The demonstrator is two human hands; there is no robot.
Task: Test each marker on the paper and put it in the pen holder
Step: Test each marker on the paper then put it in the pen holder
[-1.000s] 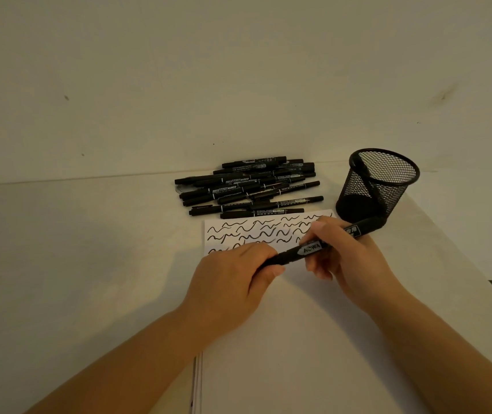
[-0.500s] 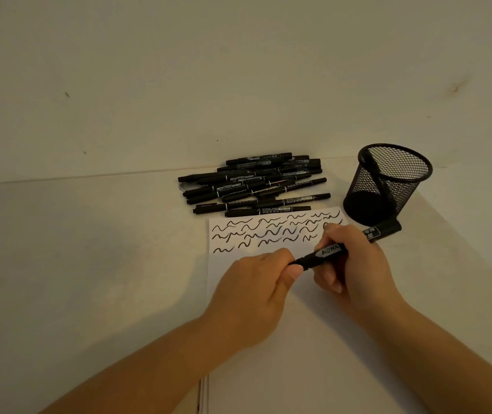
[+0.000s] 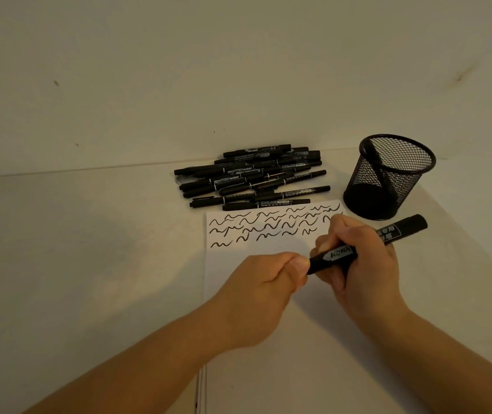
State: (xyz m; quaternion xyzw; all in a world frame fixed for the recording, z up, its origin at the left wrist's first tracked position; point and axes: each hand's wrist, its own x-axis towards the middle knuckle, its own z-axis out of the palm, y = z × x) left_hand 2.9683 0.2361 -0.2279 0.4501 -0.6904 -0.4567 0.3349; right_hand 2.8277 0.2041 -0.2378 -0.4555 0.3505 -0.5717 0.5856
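While right hand (image 3: 364, 264) grips marker (image 3: 367, 246), left hand (image 3: 265, 282) pinches tip

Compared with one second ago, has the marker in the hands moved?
Yes. The marker has shifted right. Its far end overlapped the base of the pen holder before; now it lies clear of the base, on the near right.

Your left hand (image 3: 264, 289) hides the marker (image 3: 367, 248)'s near end, so you cannot tell whether its cap is on. The paper (image 3: 313, 369) runs off the bottom edge.
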